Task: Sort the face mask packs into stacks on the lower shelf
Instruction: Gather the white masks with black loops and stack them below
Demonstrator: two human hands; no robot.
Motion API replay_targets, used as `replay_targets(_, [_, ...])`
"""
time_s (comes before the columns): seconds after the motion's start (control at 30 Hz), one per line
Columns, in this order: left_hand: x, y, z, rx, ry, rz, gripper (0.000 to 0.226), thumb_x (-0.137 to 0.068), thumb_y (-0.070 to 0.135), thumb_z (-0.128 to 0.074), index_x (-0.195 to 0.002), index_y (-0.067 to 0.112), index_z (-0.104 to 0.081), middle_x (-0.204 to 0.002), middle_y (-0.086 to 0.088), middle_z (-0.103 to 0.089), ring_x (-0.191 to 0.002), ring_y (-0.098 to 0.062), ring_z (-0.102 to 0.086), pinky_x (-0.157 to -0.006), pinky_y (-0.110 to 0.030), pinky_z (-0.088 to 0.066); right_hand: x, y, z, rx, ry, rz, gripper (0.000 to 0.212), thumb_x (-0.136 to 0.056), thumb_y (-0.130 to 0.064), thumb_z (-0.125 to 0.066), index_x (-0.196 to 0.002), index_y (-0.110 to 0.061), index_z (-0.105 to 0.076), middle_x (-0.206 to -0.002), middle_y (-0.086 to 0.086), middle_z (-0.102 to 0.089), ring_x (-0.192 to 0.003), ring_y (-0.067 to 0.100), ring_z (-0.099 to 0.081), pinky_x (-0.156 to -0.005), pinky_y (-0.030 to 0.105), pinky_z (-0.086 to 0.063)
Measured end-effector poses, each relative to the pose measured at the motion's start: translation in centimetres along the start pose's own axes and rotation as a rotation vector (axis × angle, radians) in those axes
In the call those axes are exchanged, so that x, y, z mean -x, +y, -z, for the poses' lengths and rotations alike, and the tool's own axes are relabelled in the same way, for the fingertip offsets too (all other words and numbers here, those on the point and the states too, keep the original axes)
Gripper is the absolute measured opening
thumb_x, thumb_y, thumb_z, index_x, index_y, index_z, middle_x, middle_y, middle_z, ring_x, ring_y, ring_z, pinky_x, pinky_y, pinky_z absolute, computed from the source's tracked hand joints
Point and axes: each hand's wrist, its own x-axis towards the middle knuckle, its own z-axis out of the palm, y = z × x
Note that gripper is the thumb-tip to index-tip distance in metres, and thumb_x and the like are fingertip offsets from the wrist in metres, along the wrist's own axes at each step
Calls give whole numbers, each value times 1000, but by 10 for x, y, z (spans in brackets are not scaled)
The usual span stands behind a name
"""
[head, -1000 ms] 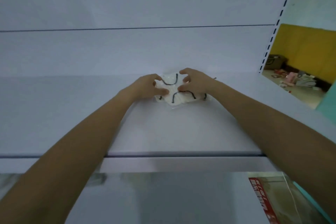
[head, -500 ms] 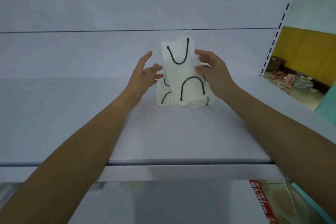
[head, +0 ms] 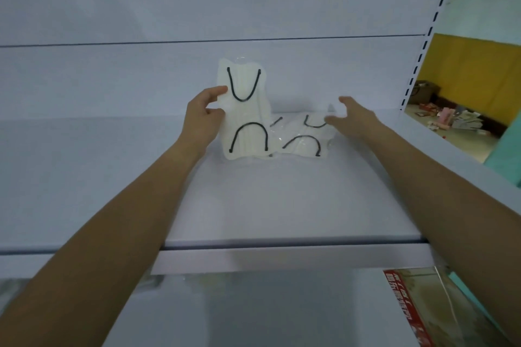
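Since half a second ago, our left hand (head: 203,115) took the upright mask pack (head: 244,110), pinching its edge; our right hand (head: 348,118), fingers spread, moved onto the flat packs (head: 303,139) on the shelf (head: 253,205) beside it.

One face mask pack (head: 244,110) stands upright near the back of the white shelf (head: 253,205), its lower edge at or just above the surface. It is a clear plastic sleeve around a white pleated mask, with two black ear loops showing, one curved like a U near the top and one arched near the bottom. The left hand (head: 203,118) pinches its left edge. Just to its right, a second pack (head: 304,139) of the same kind lies flat on the shelf, loops up, with the right hand (head: 352,118) at its far right corner.
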Motion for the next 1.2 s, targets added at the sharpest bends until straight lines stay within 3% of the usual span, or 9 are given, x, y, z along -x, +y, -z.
replay_targets(0.17, [-3,-7,-3,-52,-27,10,51,-84,-13,-41,-124,17,-54,-124,-2,-53,-70,-5,-52,-67,-11,-46,1,-3,-6,-38,-105,39,71,-86,-29,-64,-145,-20,-26,-138,9,-46,-129,30,-39,-109,41,-29])
replay_targets(0.3, [-2,-6,-3,-69,-16,8,50,-85,-12,-41,-126,15,-53,-122,1,-52,-71,-3,-53,-72,-13,-46,7,-11,-10,-192,-91,166,72,-85,-4,-62,-146,-20,-27,-135,7,-49,-98,18,-51,-86,24,-39])
replay_targets(0.47, [0,-6,-2,-61,11,21,46,-87,-9,-42,-126,13,-53,-120,3,-52,-78,-6,-56,-78,-19,-46,4,-15,-11,-227,-57,183,66,-82,9,-55,-140,-17,-38,-140,15,-39,-110,24,-51,-85,28,-42])
replay_targets(0.6, [-1,-7,-2,-56,20,-1,46,-86,-10,-44,-125,12,-53,-120,2,-51,-94,-13,-56,-83,-24,-46,5,-15,-2,-487,15,170,57,-83,12,-52,-133,-16,-48,-140,14,-38,-100,22,-51,-61,14,-42])
replay_targets(0.73, [-5,-9,1,-60,46,8,47,-85,-11,-43,-125,12,-53,-118,3,-51,-115,-19,-53,-91,-34,-49,6,-22,16,-976,77,218,47,-86,9,-54,-124,-20,-53,-132,10,-41,-113,15,-50,-84,21,-45])
replay_targets(0.9, [2,5,-9,110,-40,-10,34,-93,-1,-48,-122,16,-53,-121,0,-50,-116,-18,-53,-87,-33,-53,16,-48,15,-1380,108,226,44,-84,11,-54,-115,-21,-54,-114,4,-44,-98,14,-50,-73,16,-46])
replay_targets(1.07, [9,22,-29,331,-145,28,17,-94,27,-55,-110,22,-57,-116,-1,-60,-106,-20,-60,-89,-37,-52,33,-75,-7,-1224,169,236,41,-85,9,-54,-112,-21,-54,-121,1,-48,-69,-9,-59,-62,17,-45])
replay_targets(1.13, [10,22,-33,257,-113,-35,22,-89,15,-62,-109,19,-54,-115,1,-56,-113,-20,-57,-90,-39,-53,34,-78,-12,-1158,147,278,39,-86,6,-56,-113,-22,-54,-103,-13,-56,-68,-4,-57,-66,19,-45])
replay_targets(1.2, [7,18,-30,194,-49,-96,34,-86,-1,-62,-114,13,-50,-108,4,-53,-108,-9,-56,-86,-29,-52,31,-78,-13,-1073,131,290,36,-89,-1,-57,-119,-21,-53,-103,-18,-54,-79,-1,-56,-79,21,-46])
